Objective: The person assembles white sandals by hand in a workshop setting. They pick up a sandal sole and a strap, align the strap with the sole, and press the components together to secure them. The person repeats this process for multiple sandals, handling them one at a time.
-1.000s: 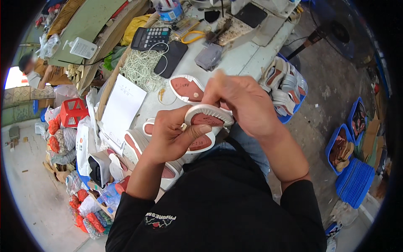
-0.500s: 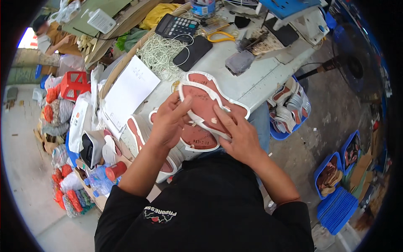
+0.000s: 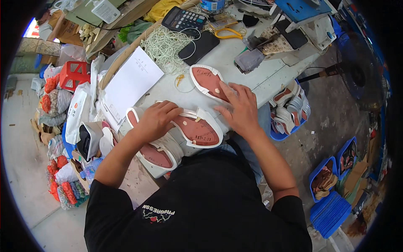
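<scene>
My left hand (image 3: 157,119) is bent over the left end of a reddish-brown shoe insole with a white wrapped rim (image 3: 200,132), its fingers curled at the edge. Under and beside that hand lies a stack of similar white-edged insoles (image 3: 157,155), partly covered by my wrist. My right hand (image 3: 241,110) rests its stretched fingers on the near end of another white-rimmed insole (image 3: 206,80), which lies on the table. Its thumb stands apart from the fingers. Small pale bits stick to the insoles' brown faces.
Paper (image 3: 133,82), tangled pale cord (image 3: 168,48), a dark phone (image 3: 198,46), a calculator (image 3: 184,20) and yellow-handled scissors (image 3: 228,33) lie on the table (image 3: 268,77). Right of it, a blue basket (image 3: 289,132) holds more insoles; a fan (image 3: 352,69) stands behind.
My hands have moved apart. The insole held up between them is no longer raised; one insole now lies farther off under my right fingers, and my left hand has lowered onto the nearer one.
</scene>
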A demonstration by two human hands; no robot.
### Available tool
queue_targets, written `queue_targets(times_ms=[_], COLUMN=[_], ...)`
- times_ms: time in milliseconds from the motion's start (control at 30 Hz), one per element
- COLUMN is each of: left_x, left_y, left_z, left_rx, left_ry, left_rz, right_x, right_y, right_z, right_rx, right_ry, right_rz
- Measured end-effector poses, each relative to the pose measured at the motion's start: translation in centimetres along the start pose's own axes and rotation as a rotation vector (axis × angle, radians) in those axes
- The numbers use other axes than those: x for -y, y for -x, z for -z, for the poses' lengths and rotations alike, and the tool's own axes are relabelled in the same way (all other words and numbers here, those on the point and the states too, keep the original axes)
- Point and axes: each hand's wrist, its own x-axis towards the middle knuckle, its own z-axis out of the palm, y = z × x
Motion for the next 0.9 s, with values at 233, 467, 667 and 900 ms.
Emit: queue_targets(times_ms=[233,467,667,900], left_x=[2.7,-0.4,-0.7,-0.5], left_y=[1.7,-1.3,-1.7,-2.5], left_z=[-0.3,2.8,2.3,3.3], left_rx=[-0.013,-0.009,0.007,0.069], left_ry=[0.136,0.348,0.298,0.265], left_rz=[-0.036,0.002,-0.016,-0.025], right_x=[4.0,3.0,2.1,2.9], right_y=[2.7,2.6,2.6,-1.0], right_z=[1.7,1.3,1.2,5.9], right_rx=[-0.005,0.472,0.514,-0.115], right_ry=[-0.312,-1.244,-1.116,-1.213], right_rz=[-0.04,-0.582,-0.536,-0.502])
